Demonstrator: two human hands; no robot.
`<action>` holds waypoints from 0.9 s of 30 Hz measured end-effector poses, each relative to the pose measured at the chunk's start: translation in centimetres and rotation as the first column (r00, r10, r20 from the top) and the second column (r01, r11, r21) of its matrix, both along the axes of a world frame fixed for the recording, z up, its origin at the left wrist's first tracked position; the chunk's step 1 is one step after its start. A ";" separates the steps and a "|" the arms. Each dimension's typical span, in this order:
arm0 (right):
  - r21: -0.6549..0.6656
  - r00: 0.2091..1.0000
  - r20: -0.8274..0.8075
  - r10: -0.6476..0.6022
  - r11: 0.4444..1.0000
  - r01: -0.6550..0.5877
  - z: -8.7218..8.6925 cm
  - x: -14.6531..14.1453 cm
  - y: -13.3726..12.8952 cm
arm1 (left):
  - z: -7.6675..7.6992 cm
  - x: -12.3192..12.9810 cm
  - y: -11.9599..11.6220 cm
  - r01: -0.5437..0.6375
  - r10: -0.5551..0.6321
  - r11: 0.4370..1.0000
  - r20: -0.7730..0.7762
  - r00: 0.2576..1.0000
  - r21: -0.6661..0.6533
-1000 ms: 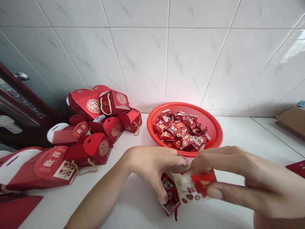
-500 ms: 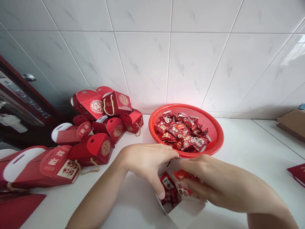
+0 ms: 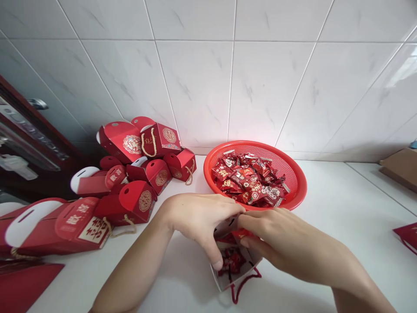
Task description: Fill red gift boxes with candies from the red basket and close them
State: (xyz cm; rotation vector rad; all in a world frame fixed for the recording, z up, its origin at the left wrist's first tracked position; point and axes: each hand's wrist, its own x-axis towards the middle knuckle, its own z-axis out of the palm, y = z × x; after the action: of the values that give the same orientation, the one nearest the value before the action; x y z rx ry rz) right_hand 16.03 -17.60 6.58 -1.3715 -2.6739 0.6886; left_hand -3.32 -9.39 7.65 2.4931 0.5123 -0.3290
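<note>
In the head view, an open gift box (image 3: 221,281) with a pale inside stands on the counter in front of me, with red-wrapped candies (image 3: 232,261) in it. A dark red cord handle (image 3: 243,284) hangs at its near side. My left hand (image 3: 200,224) grips the box's left wall, thumb inside and fingers behind the far side. Reaching into the box from the right, my right hand (image 3: 276,237) is closed on a red candy packet (image 3: 243,234), mostly covered by its fingers. Right behind both hands is a red plastic basket (image 3: 298,182) heaped with wrapped candies (image 3: 250,180).
Several red gift boxes (image 3: 137,202) with rope handles crowd the left side of the white counter (image 3: 325,191). A cardboard box (image 3: 400,167) and part of a red item (image 3: 407,237) lie at the right. A tiled wall (image 3: 195,87) closes off the back.
My right hand has shifted left and deeper over the box with the packet. The pale near flap has gone from sight, and the cord handle now shows. My left hand keeps its hold.
</note>
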 end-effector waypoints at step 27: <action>0.007 0.997 0.064 0.043 0.999 -0.043 0.4 2.0 -0.6 | -2.4 2.9 -1.2 0.113 -0.113 0.994 -0.153 0.982 -0.012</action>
State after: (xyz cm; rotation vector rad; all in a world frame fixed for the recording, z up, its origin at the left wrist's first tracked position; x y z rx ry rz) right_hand 18.06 -18.20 7.00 -1.3606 -2.7602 0.6470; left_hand -0.38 -10.61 5.23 2.5117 0.4312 -0.5700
